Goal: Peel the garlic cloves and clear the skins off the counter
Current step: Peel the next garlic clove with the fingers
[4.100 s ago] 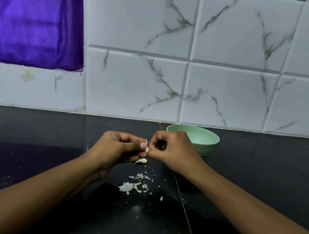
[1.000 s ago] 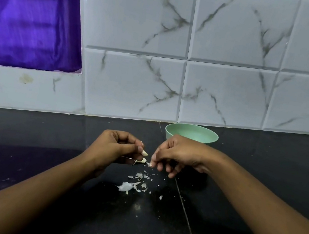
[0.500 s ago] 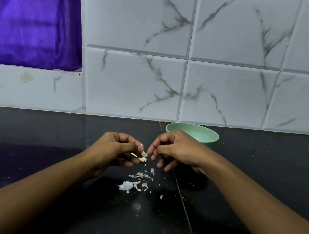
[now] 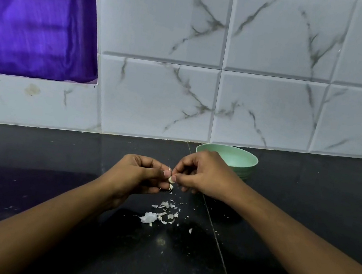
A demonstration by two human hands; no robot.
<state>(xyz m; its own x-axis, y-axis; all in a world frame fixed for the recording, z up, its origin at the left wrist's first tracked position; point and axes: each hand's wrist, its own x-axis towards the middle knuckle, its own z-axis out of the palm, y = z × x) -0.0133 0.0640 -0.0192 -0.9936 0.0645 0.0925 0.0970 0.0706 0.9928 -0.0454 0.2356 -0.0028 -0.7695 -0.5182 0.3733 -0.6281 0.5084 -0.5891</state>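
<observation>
Left hand point(image 4: 139, 173) pinches the garlic clove point(image 4: 170, 179) above the counter point(image 4: 50, 187), so peel drops in one heap. The right hand point(image 4: 202, 175) nips its skin (a wisp sticks up). Loose skins point(image 4: 159, 214) lie just below. Behind, the right hand partly hides a green bowl point(image 4: 239, 161).

Above the black table point(image 4: 53, 164), the left hand point(image 4: 141, 173) pinches a small garlic clove point(image 4: 170, 179) between thumb and fingers, and the right hand point(image 4: 202, 175) pinches the same clove from the other side. Loose white skins point(image 4: 159, 213) lie scattered on the table just below. A pale green bowl point(image 4: 242, 160) stands behind the right hand, near the marbled wall tiles point(image 4: 261, 111).
</observation>
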